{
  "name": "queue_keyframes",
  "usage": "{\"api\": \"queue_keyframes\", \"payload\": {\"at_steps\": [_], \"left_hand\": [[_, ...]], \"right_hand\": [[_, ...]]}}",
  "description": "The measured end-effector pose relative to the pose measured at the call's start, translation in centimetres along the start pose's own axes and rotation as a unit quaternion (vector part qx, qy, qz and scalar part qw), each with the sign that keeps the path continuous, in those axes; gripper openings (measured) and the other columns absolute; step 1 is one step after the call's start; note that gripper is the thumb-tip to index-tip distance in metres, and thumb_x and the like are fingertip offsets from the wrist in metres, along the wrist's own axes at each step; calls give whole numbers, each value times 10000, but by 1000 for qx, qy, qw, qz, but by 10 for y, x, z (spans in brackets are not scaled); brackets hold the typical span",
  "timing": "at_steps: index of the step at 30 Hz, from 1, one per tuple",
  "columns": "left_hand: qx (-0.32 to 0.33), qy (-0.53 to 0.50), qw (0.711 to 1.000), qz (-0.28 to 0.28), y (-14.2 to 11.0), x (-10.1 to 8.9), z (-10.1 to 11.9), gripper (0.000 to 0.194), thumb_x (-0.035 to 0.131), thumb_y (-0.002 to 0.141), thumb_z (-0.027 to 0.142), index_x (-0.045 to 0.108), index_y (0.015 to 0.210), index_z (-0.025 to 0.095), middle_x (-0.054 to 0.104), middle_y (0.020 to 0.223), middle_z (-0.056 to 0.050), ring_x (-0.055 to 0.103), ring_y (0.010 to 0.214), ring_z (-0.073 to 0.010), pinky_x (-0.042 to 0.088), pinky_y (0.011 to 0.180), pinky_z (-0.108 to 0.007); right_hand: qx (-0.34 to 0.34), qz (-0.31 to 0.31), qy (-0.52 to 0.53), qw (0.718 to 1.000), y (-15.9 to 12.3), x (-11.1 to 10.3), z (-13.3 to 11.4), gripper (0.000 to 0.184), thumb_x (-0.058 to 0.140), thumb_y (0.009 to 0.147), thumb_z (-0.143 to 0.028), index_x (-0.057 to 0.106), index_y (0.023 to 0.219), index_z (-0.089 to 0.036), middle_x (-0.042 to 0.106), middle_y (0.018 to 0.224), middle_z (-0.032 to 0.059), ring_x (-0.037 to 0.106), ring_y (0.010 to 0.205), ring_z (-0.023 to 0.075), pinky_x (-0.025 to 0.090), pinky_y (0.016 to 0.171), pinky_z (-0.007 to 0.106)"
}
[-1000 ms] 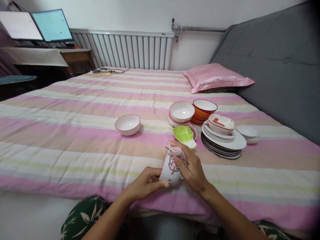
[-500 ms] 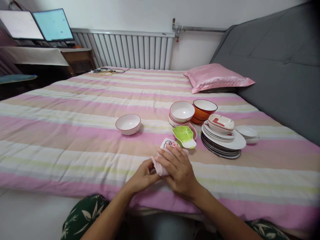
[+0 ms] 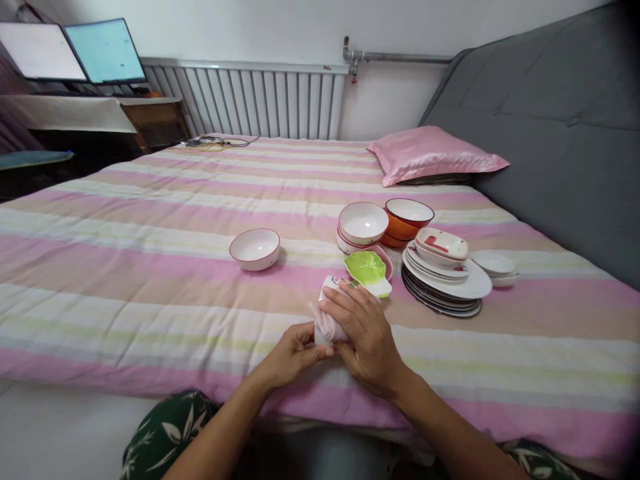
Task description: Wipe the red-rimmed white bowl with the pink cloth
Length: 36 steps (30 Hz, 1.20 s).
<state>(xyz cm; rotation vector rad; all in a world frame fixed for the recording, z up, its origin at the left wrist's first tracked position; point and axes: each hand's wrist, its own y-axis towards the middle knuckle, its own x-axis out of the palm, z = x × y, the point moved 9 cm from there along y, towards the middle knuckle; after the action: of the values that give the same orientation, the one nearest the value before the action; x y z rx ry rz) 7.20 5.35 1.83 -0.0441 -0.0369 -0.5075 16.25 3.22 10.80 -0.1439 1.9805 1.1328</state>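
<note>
Both hands meet over the near edge of the striped bed. My left hand (image 3: 293,353) grips a small white bowl (image 3: 331,287) with a red pattern from below. My right hand (image 3: 363,330) presses a pale pink cloth (image 3: 327,323) against the bowl's side, fingers curled over it. Most of the bowl is hidden behind the cloth and my fingers. A green leaf-shaped dish (image 3: 369,270) lies just beyond my hands.
A lone white red-rimmed bowl (image 3: 255,248) sits to the left. Stacked white bowls (image 3: 363,223), an orange bowl (image 3: 407,219), a plate stack (image 3: 443,283) with small dishes and saucers (image 3: 495,265) stand to the right. A pink pillow (image 3: 435,153), grey headboard, radiator and monitors lie beyond.
The bowl has turned in my hands, from its patterned side facing me to mostly covered. My right hand with the cloth moved over and down the bowl's side.
</note>
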Motion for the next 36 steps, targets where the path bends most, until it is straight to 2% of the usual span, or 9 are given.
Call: {"api": "queue_keyframes", "payload": {"at_steps": [5,16,21,24,27,29,31,34,36], "left_hand": [[-7,-86,995,46,-6,-9,4,290,720,705,361,664,838,109,634,787,-45,523,724,-152,406,666,-230],[-26,-278,950,138,-3,-8,-2,285,728,718,295,682,927,107,689,811,-71,614,789,-165,457,727,-233],[-36,-391,899,193,-3,-23,-12,207,729,716,206,652,879,104,671,734,-33,615,617,-91,471,561,-147],[-75,-440,867,223,-2,-33,-26,177,647,800,239,635,886,84,671,690,-47,596,511,-84,449,447,-139],[-98,-471,844,237,0,-40,-34,271,517,889,264,602,1056,68,706,752,-86,657,594,-144,536,552,-216],[-75,-493,831,248,1,-42,-31,307,435,928,234,558,1163,80,724,820,-88,685,702,-162,560,713,-268],[-52,-509,827,233,4,-38,-27,328,380,947,202,523,1226,104,731,883,-81,690,785,-161,541,817,-292],[-50,-513,835,192,8,-23,-25,330,374,950,205,520,1233,116,728,936,-85,681,866,-172,524,869,-318],[-62,-499,847,174,11,-14,-27,308,411,938,209,549,1190,98,723,940,-97,678,861,-182,529,860,-332]], "right_hand": [[-31,-26,-6,999,-1,5,-16,462,478,802,-195,488,1264,-193,508,1350,55,356,1309,253,268,1084,478],[-43,-15,-30,998,-8,16,-17,463,431,831,-158,479,1289,-208,517,1349,17,338,1330,219,232,1106,446],[-81,-17,-68,994,-15,32,-24,409,411,895,-123,507,1272,-249,564,1300,-6,368,1317,172,246,1114,415],[-126,-27,-71,989,-21,43,-31,340,460,910,-146,549,1216,-267,592,1265,-14,413,1289,164,279,1104,415],[-137,-24,-24,990,-22,38,-35,333,426,916,-133,552,1202,-249,635,1204,-1,491,1220,160,346,1067,400],[-92,13,30,995,-18,22,-29,358,408,902,-122,528,1223,-224,646,1177,34,535,1169,158,403,1020,370],[16,90,77,993,-16,1,-7,380,418,882,-129,501,1243,-215,634,1179,68,557,1136,173,440,978,359],[229,185,122,948,-29,-17,42,363,431,885,-189,487,1242,-226,609,1193,90,573,1103,208,462,942,384],[322,196,148,914,-39,-13,67,333,428,895,-249,495,1219,-221,609,1184,100,580,1088,224,465,926,403]]}}
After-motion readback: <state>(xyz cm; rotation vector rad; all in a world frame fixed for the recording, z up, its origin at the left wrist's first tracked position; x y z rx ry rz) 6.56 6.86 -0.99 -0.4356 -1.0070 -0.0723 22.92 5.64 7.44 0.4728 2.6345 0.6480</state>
